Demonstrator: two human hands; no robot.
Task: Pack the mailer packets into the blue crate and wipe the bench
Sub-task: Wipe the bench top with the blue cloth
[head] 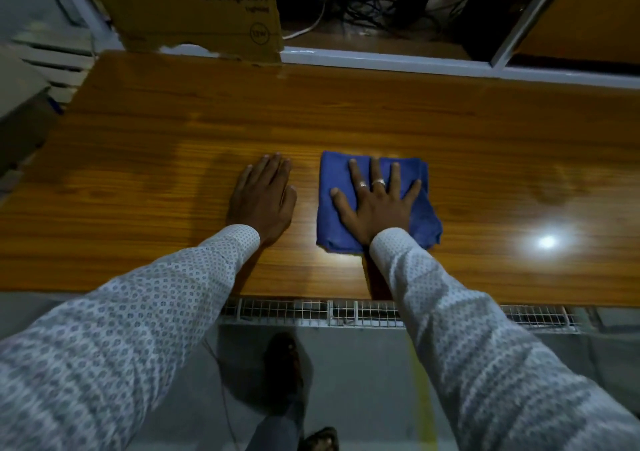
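One cardboard box (194, 10), back left of one wooden counter (346, 111). Left hand (261, 197): flat on counter, fingers straight, holding nothing. One folded blue cloth (332, 187) just beside; right hand (375, 201), fingers spread straight, presses it. Two rings.

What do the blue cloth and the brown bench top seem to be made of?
The folded blue cloth looks like soft matte woven fabric, with creased edges. The brown bench top looks like glossy wood-grain laminate or varnished wood: it mirrors a lamp.
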